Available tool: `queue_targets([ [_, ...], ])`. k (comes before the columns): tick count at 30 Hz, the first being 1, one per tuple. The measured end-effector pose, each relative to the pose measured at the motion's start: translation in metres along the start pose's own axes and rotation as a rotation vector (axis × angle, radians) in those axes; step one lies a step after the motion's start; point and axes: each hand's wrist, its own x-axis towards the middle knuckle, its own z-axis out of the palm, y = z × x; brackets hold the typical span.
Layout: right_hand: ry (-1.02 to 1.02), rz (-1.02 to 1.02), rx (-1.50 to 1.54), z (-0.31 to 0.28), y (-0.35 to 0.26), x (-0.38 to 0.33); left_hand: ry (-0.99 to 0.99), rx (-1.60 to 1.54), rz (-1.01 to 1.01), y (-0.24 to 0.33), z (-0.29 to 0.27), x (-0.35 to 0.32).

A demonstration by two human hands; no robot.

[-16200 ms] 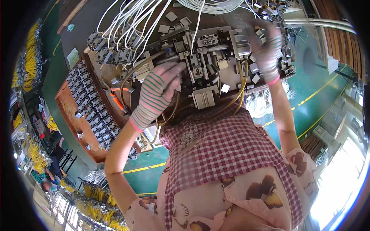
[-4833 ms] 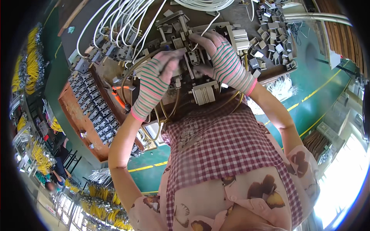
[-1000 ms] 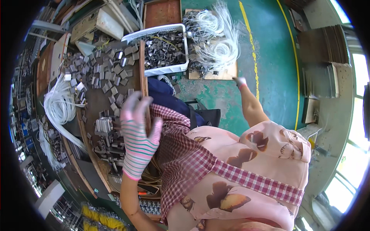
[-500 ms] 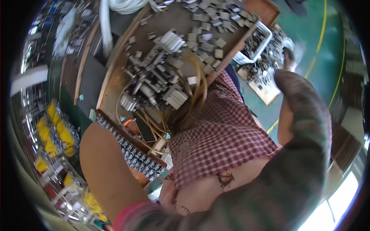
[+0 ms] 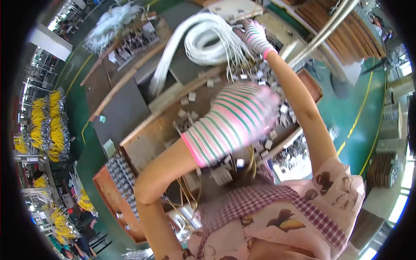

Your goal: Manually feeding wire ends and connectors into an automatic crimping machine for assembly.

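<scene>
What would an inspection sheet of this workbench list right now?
Surface: brown workbench, crowded.
Job's things: coil of white wires; small grey connector blocks scattered.
Clutter: tray of grey parts at the bench's left.
Hands: right hand, gloved, on the white wires; left hand, in a striped glove, raised and blurred, nothing seen in it.
Cables: yellow wire bundles on racks.
Surroundings: green floor with yellow lines.

A knitted cloth glove, striped green and white with a pink cuff, is covering the left hand (image 5: 236, 123). Beyond it, smooth glossy white plastic-sheathed wires (image 5: 203, 41) are coiling on the matt, worn wooden bench (image 5: 151, 134), among small dull grey metal blocks (image 5: 277, 115).
</scene>
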Motion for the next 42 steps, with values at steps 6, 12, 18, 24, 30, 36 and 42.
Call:
queue_targets([
  [6,-0.455,0.23,0.168,0.016,-0.002,0.055,0.298,-0.709,-0.186,-0.128,0.023,0.122],
  [12,-0.358,0.196,0.241,0.024,-0.016,0.039,0.639,-0.849,-0.408,-0.178,0.052,0.197],
  [18,-0.144,0.063,0.659,0.009,-0.034,-0.001,0.6,-1.197,-0.232,-0.17,0.05,0.216],
  [24,-0.012,-0.208,0.515,-0.105,-0.097,-0.088,0.698,-1.549,0.015,-0.104,0.048,0.166],
  [30,0.132,0.067,1.036,-0.134,-0.006,-0.081,0.672,-1.569,0.038,-0.089,0.054,0.134],
  [36,0.191,-0.035,0.256,-0.085,0.084,-0.021,0.734,-1.714,-0.029,-0.079,0.039,0.165],
  [42,-0.259,-0.341,0.084,-0.094,0.07,0.019,0.794,-1.857,0.074,-0.033,0.006,0.122],
])
